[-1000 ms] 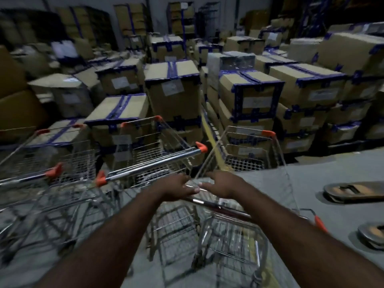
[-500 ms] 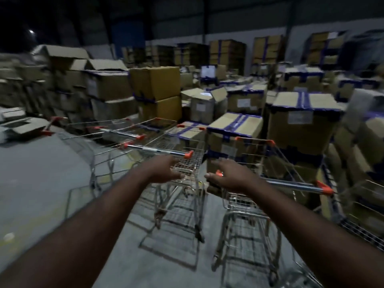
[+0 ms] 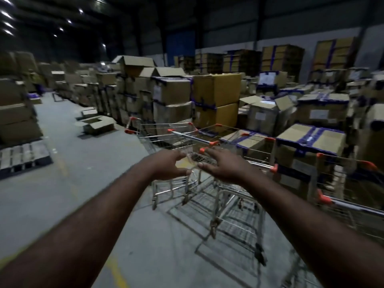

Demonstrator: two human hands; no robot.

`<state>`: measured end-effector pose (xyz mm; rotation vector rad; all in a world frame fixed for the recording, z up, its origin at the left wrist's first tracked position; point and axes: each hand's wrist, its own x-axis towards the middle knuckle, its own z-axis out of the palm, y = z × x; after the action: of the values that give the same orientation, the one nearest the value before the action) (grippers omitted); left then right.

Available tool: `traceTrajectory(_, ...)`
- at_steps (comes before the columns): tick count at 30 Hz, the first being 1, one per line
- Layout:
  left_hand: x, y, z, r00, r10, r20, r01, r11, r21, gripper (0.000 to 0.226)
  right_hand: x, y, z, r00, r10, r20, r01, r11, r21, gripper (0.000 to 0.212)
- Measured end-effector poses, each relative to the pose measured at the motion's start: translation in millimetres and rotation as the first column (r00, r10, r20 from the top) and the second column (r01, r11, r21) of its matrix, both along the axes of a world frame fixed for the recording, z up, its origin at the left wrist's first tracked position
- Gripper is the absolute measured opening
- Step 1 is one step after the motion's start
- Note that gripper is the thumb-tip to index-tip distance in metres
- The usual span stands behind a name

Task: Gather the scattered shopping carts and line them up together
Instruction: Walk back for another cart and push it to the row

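Several wire shopping carts with orange corner caps stand side by side against the stacked boxes. The leftmost cart (image 3: 160, 132) is farthest, a middle cart (image 3: 194, 138) shows its chrome handle, another cart (image 3: 257, 150) sits to its right, and a fourth cart (image 3: 351, 190) is at the right edge. My left hand (image 3: 167, 166) and right hand (image 3: 221, 166) are stretched out in front of me with fingers spread and straight, just in front of the middle carts' handles. Neither hand grips anything.
Stacks of cardboard boxes (image 3: 216, 100) with blue tape fill the space behind and right of the carts. An open empty box (image 3: 96, 124) lies on the grey floor at left, beside a dark pallet (image 3: 22, 156). An aisle of bare floor (image 3: 62, 183) runs left.
My view has swung left along the row of carts. Both hands held cart handles earlier; now their fingers are spread and off the handles.
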<state>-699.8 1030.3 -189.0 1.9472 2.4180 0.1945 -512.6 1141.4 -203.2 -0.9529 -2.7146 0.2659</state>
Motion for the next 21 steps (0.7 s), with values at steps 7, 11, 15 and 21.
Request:
traceTrajectory(7, -116.5, -43.9, -1.2, 0.995, 0.102, -0.01, -0.102, 0.995, 0.001, 0.08, -122.6, -20.8, -1.6, 0.996, 0.078, 0.04, -0.077, 0.997, -0.012, 0.081)
traceTrajectory(11, -174.3, -46.5, -2.4, 0.987, 0.159, 0.014, -0.159, 0.987, 0.02, 0.079, -188.3, -18.1, 3.0, 0.989, 0.134, 0.064, -0.133, 0.991, -0.015, 0.082)
traceTrajectory(15, -231.7, -32.7, 0.9, 0.984, 0.176, -0.031, -0.175, 0.984, 0.028, 0.077, -258.4, 0.1, 7.8, 0.985, 0.16, 0.07, -0.162, 0.987, 0.022, 0.08)
traceTrajectory(21, -342.9, 4.6, 12.6, 0.969, 0.217, -0.116, -0.22, 0.975, -0.012, 0.082, -389.1, 42.9, 12.5, 0.977, 0.213, 0.008, -0.213, 0.977, 0.031, 0.079)
